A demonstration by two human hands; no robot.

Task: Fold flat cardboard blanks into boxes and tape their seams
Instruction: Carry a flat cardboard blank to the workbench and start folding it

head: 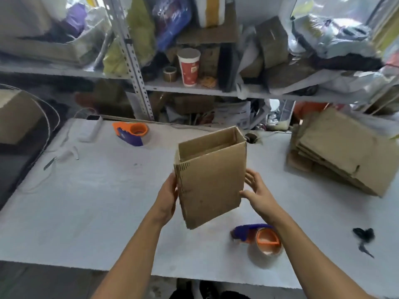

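Head view shows a cardboard box (210, 180) at the centre of the frame, opened from flat into a rectangular tube and held above the white table (97, 201), its open end tipped away toward the shelves. The left hand (169, 196) holds the tube's left edge, palm against the side wall; whether its fingers wrap behind the box is hidden. The right hand (255, 190) sits at the lower right corner with fingers spread and nearly straight, thumb touching the front panel, so it steadies rather than clamps.

I judge the step in hand to be squaring up the blank; no flaps look folded and I can see no tape on its seams. The next move likely calls for turning one end flaps inward and pressing them flat on the table, then reaching for a tape dispenser (262, 239), which lies in the lower right of the frame just under the right forearm. A second tape dispenser (131, 132) rests in the upper left part of the table. More flat blanks (336, 152) are stacked at the right edge of the frame.
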